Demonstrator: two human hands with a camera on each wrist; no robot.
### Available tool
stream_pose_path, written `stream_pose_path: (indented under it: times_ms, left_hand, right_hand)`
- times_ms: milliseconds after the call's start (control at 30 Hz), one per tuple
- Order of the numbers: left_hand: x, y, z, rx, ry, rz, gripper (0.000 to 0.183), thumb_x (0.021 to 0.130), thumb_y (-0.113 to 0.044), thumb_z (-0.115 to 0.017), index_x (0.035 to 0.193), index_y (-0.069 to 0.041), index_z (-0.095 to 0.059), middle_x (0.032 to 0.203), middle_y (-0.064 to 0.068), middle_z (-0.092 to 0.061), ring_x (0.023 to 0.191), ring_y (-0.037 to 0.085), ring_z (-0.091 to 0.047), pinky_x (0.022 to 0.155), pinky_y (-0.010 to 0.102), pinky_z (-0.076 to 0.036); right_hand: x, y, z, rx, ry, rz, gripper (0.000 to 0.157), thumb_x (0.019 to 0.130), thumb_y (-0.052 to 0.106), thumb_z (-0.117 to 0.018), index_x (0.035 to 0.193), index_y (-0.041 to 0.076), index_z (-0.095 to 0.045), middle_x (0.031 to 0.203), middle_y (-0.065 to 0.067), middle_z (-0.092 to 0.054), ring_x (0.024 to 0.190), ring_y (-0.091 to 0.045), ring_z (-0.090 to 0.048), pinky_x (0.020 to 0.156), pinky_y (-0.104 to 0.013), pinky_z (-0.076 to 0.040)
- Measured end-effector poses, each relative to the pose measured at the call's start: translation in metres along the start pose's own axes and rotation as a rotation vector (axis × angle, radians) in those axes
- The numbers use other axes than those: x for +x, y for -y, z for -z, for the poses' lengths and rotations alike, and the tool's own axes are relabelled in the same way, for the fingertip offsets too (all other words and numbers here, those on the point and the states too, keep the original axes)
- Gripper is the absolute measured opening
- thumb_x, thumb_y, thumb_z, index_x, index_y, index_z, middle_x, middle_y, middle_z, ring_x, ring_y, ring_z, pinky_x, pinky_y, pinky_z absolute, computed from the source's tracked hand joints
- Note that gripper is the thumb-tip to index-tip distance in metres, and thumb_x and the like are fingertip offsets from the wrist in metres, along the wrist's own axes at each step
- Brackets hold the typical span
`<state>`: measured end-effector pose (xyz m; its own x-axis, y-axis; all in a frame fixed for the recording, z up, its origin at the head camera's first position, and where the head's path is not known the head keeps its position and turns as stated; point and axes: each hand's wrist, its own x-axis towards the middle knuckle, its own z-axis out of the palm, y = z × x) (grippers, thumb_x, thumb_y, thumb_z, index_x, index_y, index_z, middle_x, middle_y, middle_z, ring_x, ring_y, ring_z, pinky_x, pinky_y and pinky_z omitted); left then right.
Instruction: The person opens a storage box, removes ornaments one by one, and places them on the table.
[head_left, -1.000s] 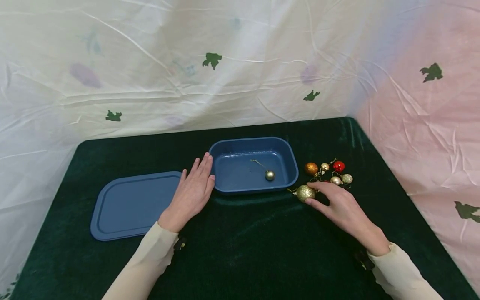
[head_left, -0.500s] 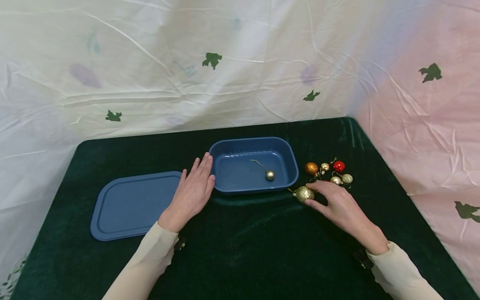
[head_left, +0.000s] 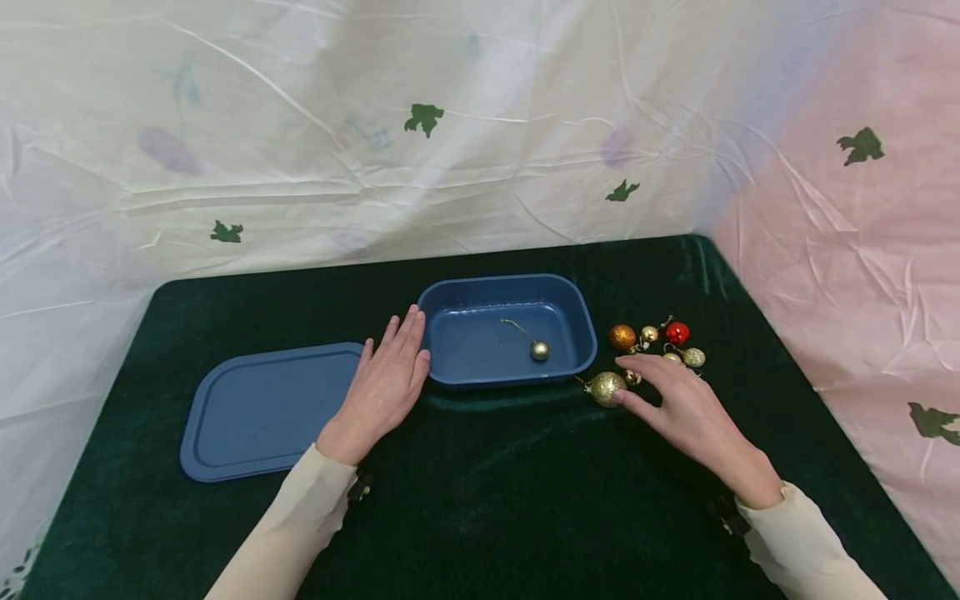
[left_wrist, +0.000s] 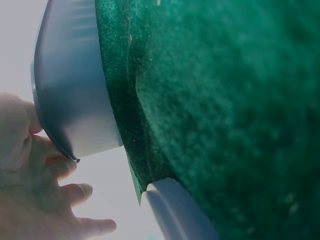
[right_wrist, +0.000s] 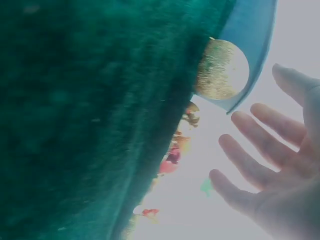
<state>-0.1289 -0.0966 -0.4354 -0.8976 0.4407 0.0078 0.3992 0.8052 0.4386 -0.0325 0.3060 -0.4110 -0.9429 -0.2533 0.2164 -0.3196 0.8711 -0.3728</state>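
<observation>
My left hand (head_left: 386,383) lies with straight fingers against the left rim of a blue rectangular box (head_left: 480,367); in the left wrist view its fingertips touch the rim. Inside the box is a small gold Christmas bauble (head_left: 539,350) with a string. My right hand (head_left: 686,412) hovers over the cloth right of the box, its fingers spread and holding nothing. Just left of its thumb sits a larger gold glitter bauble (head_left: 606,389), close to the box's front right corner. The right wrist view shows a gap between the fingers and this glitter bauble (right_wrist: 222,70).
Behind the right hand lie several small baubles, among them an orange one (head_left: 622,337), a red one (head_left: 677,332) and a pale glitter one (head_left: 695,357). A flat blue lid (head_left: 262,412) rests at the left, partly under the left forearm's line. Dark green cloth (head_left: 480,500) covers the table.
The right hand's fingers have parted from the large gold glitter bauble, which has shifted slightly left and now rests on the cloth. My left hand has stayed in place.
</observation>
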Motion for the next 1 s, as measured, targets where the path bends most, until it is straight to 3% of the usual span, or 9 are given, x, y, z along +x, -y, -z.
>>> stream_pose_path:
  times_ms: [100,233,400,700,1000]
  left_hand:
    - [0.000,0.000,0.000,-0.001,-0.004,-0.003,0.061,0.113,-0.033,-0.031,0.167,-0.010,-0.014,0.174,0.008,-0.008,0.158,0.035,-0.010,0.120,0.069,-0.012]
    - [0.000,0.000,0.000,-0.002,-0.007,0.000,0.061,0.113,-0.034,-0.032,0.167,-0.010,-0.014,0.174,0.007,-0.007,0.159,0.035,-0.010,0.121,0.069,-0.012]
    - [-0.001,-0.002,0.001,-0.005,-0.003,0.007,0.061,0.113,-0.034,-0.032,0.167,-0.011,-0.014,0.174,0.005,-0.005,0.159,0.034,-0.009,0.121,0.068,-0.011]
    - [-0.001,-0.001,0.001,-0.002,0.002,0.006,0.061,0.114,-0.034,-0.032,0.167,-0.010,-0.013,0.174,0.005,-0.005,0.159,0.034,-0.009,0.121,0.068,-0.012]
    - [-0.001,-0.002,0.001,0.005,-0.002,0.002,0.061,0.114,-0.033,-0.032,0.167,-0.010,-0.014,0.173,0.004,-0.004,0.159,0.035,-0.010,0.121,0.069,-0.012]
  right_hand:
    - [0.003,0.004,0.003,0.023,-0.065,0.006,0.041,0.097,0.027,-0.075,0.133,0.009,-0.067,0.130,-0.013,-0.068,0.115,-0.032,-0.065,0.091,-0.058,-0.054]
    - [0.011,0.011,0.004,0.062,-0.161,0.050,0.035,0.094,0.017,-0.077,0.128,0.010,-0.069,0.124,-0.007,-0.070,0.105,-0.025,-0.069,0.082,-0.042,-0.057]
    - [0.026,0.021,0.002,0.104,-0.208,0.111,0.034,0.092,0.012,-0.079,0.125,0.009,-0.071,0.119,-0.004,-0.072,0.100,-0.021,-0.069,0.081,-0.034,-0.056]
    - [0.054,0.035,-0.003,0.153,-0.146,0.174,0.034,0.092,0.016,-0.080,0.125,0.010,-0.072,0.122,-0.007,-0.071,0.106,-0.024,-0.070,0.084,-0.044,-0.058]
    - [0.084,0.034,-0.008,0.129,-0.019,0.202,0.036,0.095,0.024,-0.078,0.127,0.010,-0.071,0.123,-0.008,-0.071,0.112,-0.027,-0.069,0.093,-0.048,-0.057]
